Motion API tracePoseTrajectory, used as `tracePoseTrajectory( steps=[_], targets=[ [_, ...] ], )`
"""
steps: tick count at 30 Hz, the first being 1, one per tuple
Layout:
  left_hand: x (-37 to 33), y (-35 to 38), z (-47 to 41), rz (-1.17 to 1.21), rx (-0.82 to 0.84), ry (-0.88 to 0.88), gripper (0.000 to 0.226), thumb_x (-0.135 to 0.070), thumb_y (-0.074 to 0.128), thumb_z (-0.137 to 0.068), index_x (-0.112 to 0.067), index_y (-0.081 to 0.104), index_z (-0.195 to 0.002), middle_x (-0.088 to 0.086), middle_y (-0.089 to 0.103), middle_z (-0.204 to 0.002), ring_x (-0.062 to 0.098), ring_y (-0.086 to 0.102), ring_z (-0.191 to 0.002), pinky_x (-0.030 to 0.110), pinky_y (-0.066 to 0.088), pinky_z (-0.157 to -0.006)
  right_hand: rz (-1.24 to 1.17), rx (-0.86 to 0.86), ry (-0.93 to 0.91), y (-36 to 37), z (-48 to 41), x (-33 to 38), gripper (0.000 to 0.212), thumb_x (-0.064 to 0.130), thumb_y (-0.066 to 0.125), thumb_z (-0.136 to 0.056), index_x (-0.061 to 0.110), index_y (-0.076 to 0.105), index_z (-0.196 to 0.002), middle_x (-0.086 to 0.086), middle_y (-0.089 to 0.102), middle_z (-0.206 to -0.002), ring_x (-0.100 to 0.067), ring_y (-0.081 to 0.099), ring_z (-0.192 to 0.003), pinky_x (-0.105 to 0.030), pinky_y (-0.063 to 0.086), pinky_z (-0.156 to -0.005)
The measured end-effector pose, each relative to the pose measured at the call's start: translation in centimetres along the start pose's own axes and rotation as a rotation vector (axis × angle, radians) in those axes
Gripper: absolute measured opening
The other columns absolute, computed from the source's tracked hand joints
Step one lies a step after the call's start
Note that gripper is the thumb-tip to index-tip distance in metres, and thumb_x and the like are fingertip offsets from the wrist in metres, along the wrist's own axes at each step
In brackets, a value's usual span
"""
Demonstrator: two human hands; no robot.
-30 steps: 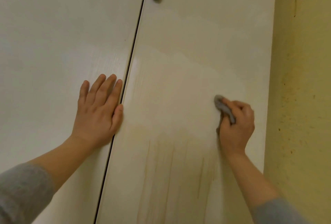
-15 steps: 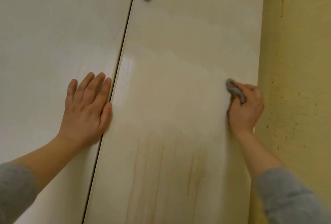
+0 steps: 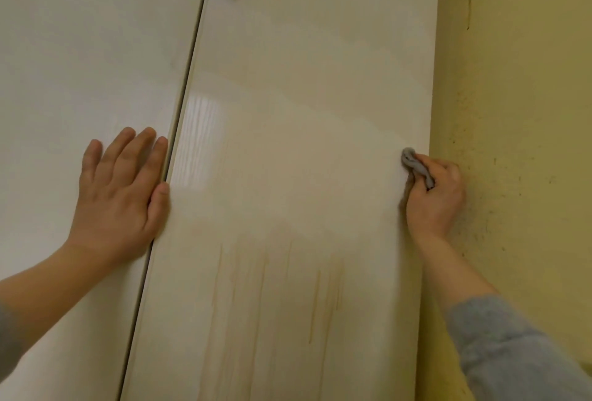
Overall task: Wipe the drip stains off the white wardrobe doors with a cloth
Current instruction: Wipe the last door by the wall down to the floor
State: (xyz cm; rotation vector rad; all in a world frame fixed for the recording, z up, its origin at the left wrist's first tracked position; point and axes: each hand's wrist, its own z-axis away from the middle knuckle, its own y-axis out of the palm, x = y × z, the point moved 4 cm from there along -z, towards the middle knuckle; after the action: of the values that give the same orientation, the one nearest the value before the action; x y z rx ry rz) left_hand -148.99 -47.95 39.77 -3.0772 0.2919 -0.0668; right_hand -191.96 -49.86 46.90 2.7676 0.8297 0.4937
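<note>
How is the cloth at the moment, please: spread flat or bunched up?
Bunched up. The grey cloth is a crumpled wad gripped in the right hand, with only a twisted end showing against the right door.

A home: white wardrobe doors (image 3: 304, 112) against a yellow painted wall (image 3: 519, 80)

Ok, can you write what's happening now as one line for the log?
left hand: flat on left door | right hand: grips cloth at right door edge | stains: lower down, not wiped
</note>
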Motion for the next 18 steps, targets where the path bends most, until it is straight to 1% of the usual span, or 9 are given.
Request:
tracePoseTrajectory(
  steps=[4, 7, 10, 11, 13, 14, 15, 17, 18],
  targets=[
    [-0.1, 0.1, 0.0, 0.007, -0.007, 0.001, 0.063, -0.034, 0.026, -0.096, -0.003, 0.034, -0.15, 0.019, 0.03, -0.156, 0.036, 0.02, -0.147, 0.045, -0.002, -0.122, -0.017, -0.049, -0.078, -0.2, 3.9, -1.3, 0.035, 0.002, 0.053, -0.086, 0.009, 0.071, -0.115, -0.011, 0.059, -0.102, -0.024, 0.056, -0.094, -0.022, 0.04, -0.079],
    [0.0, 0.1, -0.1, 0.002, -0.013, 0.008, 0.063, -0.034, 0.027, -0.096, -0.003, 0.035, -0.15, 0.019, 0.03, -0.156, 0.037, 0.021, -0.147, 0.045, -0.002, -0.121, -0.061, -0.021, -0.048, -1.4, 8.2, -1.7, 0.036, -0.001, 0.053, -0.084, 0.009, 0.071, -0.114, -0.005, 0.057, -0.102, -0.022, 0.055, -0.094, -0.017, 0.041, -0.08],
    [0.0, 0.1, -0.3, -0.002, -0.007, 0.0, 0.063, -0.034, 0.026, -0.096, -0.003, 0.034, -0.151, 0.019, 0.029, -0.156, 0.037, 0.02, -0.147, 0.045, -0.004, -0.121, -0.104, 0.021, -0.037, -2.2, 12.6, -0.4, 0.035, 0.006, 0.051, -0.084, 0.008, 0.072, -0.111, -0.004, 0.057, -0.102, -0.012, 0.053, -0.093, -0.005, 0.038, -0.083],
    [0.0, 0.1, -0.4, -0.002, -0.006, -0.001, 0.063, -0.034, 0.026, -0.096, -0.003, 0.034, -0.151, 0.019, 0.029, -0.157, 0.037, 0.019, -0.147, 0.044, -0.004, -0.121, -0.112, 0.049, -0.039, -2.2, 13.8, 0.3, 0.035, 0.01, 0.049, -0.085, 0.008, 0.073, -0.11, -0.001, 0.057, -0.102, -0.011, 0.053, -0.092, -0.004, 0.038, -0.082],
    [-0.1, 0.1, -0.3, -0.014, 0.007, 0.004, 0.063, -0.034, 0.025, -0.096, -0.003, 0.032, -0.151, 0.02, 0.028, -0.157, 0.037, 0.019, -0.147, 0.044, -0.005, -0.121, -0.135, 0.125, -0.031, -2.0, 15.5, 1.7, 0.033, 0.012, 0.051, -0.087, 0.013, 0.074, -0.111, 0.002, 0.058, -0.101, -0.014, 0.056, -0.091, -0.012, 0.045, -0.078],
    [-0.1, 0.1, -0.2, -0.023, 0.017, 0.007, 0.064, -0.035, 0.025, -0.097, -0.003, 0.031, -0.152, 0.02, 0.027, -0.158, 0.037, 0.018, -0.147, 0.044, -0.004, -0.121, -0.155, 0.16, -0.021, -1.9, 15.9, 2.3, 0.032, 0.009, 0.054, -0.087, 0.015, 0.074, -0.111, 0.002, 0.059, -0.1, -0.017, 0.058, -0.091, -0.017, 0.048, -0.076],
    [-0.1, 0.2, 0.0, -0.029, 0.027, 0.01, 0.064, -0.035, 0.024, -0.097, -0.004, 0.03, -0.152, 0.019, 0.026, -0.158, 0.036, 0.017, -0.148, 0.044, -0.005, -0.121, -0.189, 0.184, -0.008, -2.0, 16.0, 3.0, 0.031, 0.004, 0.058, -0.087, 0.018, 0.073, -0.11, 0.001, 0.06, -0.099, -0.018, 0.06, -0.09, -0.02, 0.05, -0.076],
    [0.0, 0.3, -0.2, -0.032, 0.044, 0.005, 0.064, -0.036, 0.024, -0.097, -0.004, 0.028, -0.153, 0.019, 0.026, -0.159, 0.035, 0.017, -0.148, 0.043, -0.006, -0.121, -0.259, 0.204, 0.004, -2.2, 15.4, 4.5, 0.034, -0.005, 0.064, -0.087, 0.019, 0.073, -0.108, 0.001, 0.062, -0.097, -0.015, 0.062, -0.091, -0.017, 0.05, -0.08],
    [-0.1, 0.2, -0.1, -0.026, 0.054, -0.004, 0.064, -0.036, 0.025, -0.097, -0.004, 0.029, -0.153, 0.019, 0.027, -0.158, 0.036, 0.018, -0.148, 0.044, -0.004, -0.121, -0.276, 0.206, 0.004, -2.4, 14.9, 5.3, 0.034, -0.007, 0.065, -0.087, 0.018, 0.074, -0.107, 0.001, 0.063, -0.097, -0.014, 0.063, -0.092, -0.016, 0.05, -0.082]
  ],
)
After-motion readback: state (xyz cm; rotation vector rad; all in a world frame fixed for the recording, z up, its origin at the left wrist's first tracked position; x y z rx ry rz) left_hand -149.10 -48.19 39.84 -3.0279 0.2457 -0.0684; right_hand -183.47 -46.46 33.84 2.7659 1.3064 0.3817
